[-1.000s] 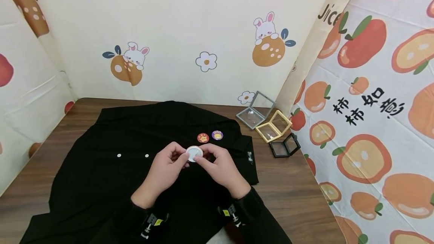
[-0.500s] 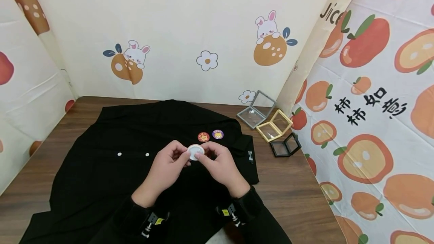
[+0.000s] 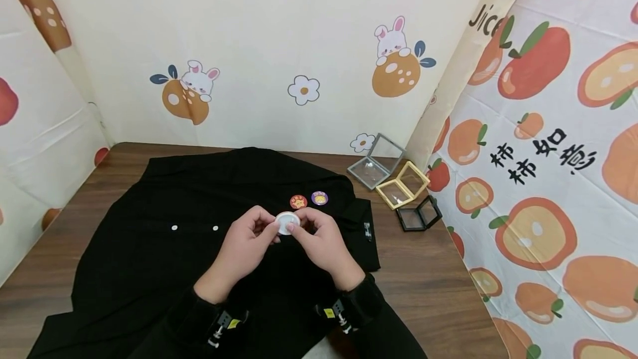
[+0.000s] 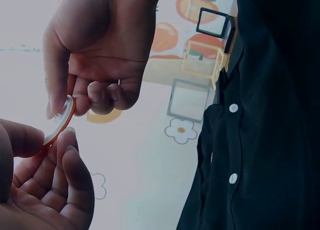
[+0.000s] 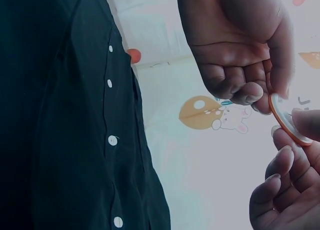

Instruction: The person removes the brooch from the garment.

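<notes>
Currently: round badge (image 3: 287, 224) pinched in both hands above black shirt (image 3: 144, 254)

Left to right: two white buttons (image 3: 174, 227) on the shirt. Your left hand (image 3: 249, 240), fingers curled, grips the badge's left edge; its white side faces you. Your right hand (image 3: 321, 240), likewise curled, grips the right edge, thumb on the white side. Beyond: red badge (image 3: 298, 201), then purple badge (image 3: 319, 198), on the shirt. Far right: grey case (image 3: 369, 172), gold case (image 3: 406, 189), black case (image 3: 421, 219), all unfolded.
</notes>
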Tool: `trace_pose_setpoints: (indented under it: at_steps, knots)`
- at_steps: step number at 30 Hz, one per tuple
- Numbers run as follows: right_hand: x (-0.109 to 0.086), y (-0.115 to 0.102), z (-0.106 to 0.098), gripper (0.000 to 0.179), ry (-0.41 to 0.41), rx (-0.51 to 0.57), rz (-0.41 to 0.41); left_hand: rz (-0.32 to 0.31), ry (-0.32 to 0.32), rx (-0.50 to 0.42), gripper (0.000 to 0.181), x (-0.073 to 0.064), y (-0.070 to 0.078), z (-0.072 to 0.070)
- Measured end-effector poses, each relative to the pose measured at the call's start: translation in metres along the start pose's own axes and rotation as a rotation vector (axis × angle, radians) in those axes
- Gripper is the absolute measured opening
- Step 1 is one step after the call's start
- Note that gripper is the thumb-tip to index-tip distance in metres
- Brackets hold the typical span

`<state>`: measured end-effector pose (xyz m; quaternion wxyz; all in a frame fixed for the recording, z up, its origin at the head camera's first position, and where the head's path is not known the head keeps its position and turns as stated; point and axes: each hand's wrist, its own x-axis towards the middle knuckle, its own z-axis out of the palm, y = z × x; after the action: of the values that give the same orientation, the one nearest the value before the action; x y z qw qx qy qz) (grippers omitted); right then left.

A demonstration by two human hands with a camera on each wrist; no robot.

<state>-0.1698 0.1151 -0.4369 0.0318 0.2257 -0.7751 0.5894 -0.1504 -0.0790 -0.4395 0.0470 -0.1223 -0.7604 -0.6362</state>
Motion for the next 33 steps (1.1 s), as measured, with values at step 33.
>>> trace_pose_setpoints:
  at_steps: [33]
  knots:
    - [-0.001,0.002,-0.015,0.009,-0.168,-0.097,-0.036,0.079,0.022,0.122,0.005,0.000,0.000,-0.004]
